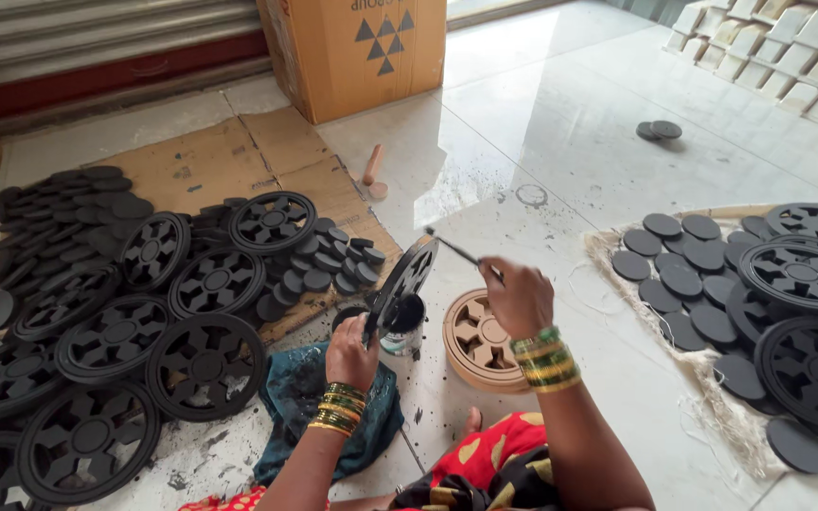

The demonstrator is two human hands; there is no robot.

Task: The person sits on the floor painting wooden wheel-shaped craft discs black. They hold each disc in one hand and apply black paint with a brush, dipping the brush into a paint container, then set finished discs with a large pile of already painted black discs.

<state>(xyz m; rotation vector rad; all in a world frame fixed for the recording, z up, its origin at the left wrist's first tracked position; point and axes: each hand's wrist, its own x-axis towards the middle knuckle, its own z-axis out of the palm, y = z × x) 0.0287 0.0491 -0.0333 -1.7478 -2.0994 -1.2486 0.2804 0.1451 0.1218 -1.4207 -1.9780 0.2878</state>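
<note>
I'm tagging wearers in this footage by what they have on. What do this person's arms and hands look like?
Both forearms are bare, with no sleeves or gloves in view. The left hand has a stack of thin green and gold bangles at the wrist. The right hand has a similar, thicker stack of green and gold bangles. Any rings are too small to tell.

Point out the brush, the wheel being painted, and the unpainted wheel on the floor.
brush (461,252), head view, on the thin handle above the right hand.
black wheel (407,276), head view, on its spoked face.
unpainted wheel (477,345), head view, on its tan spokes.
</note>
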